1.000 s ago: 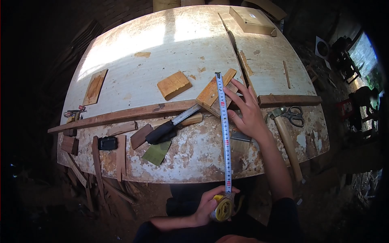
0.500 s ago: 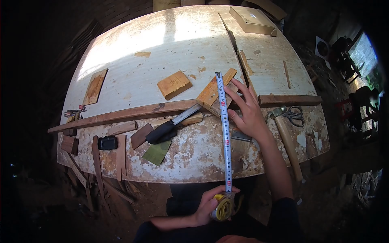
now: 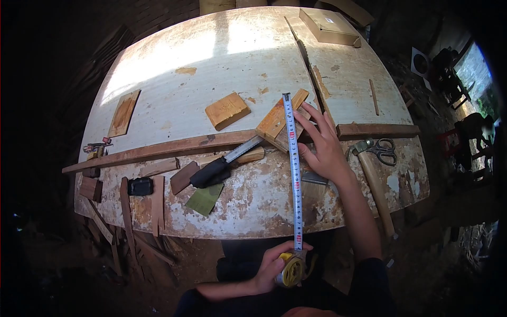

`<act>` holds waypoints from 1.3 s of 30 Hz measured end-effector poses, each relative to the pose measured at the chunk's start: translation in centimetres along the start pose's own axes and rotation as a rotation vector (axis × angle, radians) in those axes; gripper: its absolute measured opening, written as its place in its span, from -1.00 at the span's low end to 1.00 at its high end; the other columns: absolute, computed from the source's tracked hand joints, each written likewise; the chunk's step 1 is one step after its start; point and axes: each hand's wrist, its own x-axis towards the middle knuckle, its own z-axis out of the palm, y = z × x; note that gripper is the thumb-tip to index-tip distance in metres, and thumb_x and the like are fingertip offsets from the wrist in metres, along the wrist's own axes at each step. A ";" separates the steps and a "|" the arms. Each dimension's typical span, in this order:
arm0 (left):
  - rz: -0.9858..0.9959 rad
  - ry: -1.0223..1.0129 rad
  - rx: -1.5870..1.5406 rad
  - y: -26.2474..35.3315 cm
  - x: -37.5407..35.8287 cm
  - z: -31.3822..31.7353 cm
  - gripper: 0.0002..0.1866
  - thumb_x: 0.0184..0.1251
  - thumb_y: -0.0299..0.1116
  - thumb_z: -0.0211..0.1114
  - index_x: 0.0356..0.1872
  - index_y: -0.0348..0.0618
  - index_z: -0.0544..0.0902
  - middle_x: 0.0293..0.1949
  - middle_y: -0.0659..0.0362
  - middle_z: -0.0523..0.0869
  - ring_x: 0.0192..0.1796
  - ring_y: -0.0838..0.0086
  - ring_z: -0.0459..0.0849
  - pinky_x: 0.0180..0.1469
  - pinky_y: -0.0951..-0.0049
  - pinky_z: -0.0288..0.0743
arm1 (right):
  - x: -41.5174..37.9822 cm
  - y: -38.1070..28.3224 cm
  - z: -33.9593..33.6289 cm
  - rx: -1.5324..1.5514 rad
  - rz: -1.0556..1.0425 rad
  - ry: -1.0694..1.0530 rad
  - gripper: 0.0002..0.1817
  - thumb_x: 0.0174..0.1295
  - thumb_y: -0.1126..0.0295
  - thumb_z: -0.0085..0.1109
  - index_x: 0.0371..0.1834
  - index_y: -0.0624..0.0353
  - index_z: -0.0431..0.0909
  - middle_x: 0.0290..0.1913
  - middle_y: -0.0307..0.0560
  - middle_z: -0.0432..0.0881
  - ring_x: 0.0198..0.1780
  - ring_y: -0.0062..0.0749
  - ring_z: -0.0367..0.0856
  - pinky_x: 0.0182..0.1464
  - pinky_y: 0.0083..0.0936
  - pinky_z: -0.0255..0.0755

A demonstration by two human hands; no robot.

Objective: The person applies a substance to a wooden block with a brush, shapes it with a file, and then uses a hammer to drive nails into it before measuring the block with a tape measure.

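My left hand [image 3: 272,269], near the table's front edge, is closed round a yellow tape measure [image 3: 290,270]. Its white blade [image 3: 296,195] runs away from me over the table, with the metal end hook lying beyond a wooden block [image 3: 273,124]. The block sits at an angle, with another wood piece beneath or against its right side, partly hidden. My right hand [image 3: 323,148] holds the block's right side, fingers stretched along it and thumb near its lower corner, close beside the blade. A black-handled tool with a metal blade [image 3: 243,149] points toward the block.
A long wooden strip [image 3: 158,150] crosses the table. Nearby are a loose block [image 3: 227,111], green sandpaper [image 3: 205,199], a hammer [image 3: 376,193], scissors [image 3: 384,151] and a handsaw [image 3: 311,71]. A cardboard box [image 3: 330,29] stands at the far right; a flat board [image 3: 125,113] lies left.
The tape's far end has shifted very slightly to the right. Both hands and the block stay almost where they were.
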 end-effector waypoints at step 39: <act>0.183 0.094 -0.007 0.8 1.3 -2.8 -0.02 0.58 0.39 0.14 0.52 -0.48 0.44 -0.12 -0.01 0.73 -0.17 0.36 0.85 -0.22 0.36 0.83 | 0.0 -0.5 0.3 0.021 -0.036 0.014 0.17 0.08 0.17 0.59 0.82 0.04 0.17 0.77 0.19 0.20 0.77 0.19 0.21 0.77 0.30 -0.02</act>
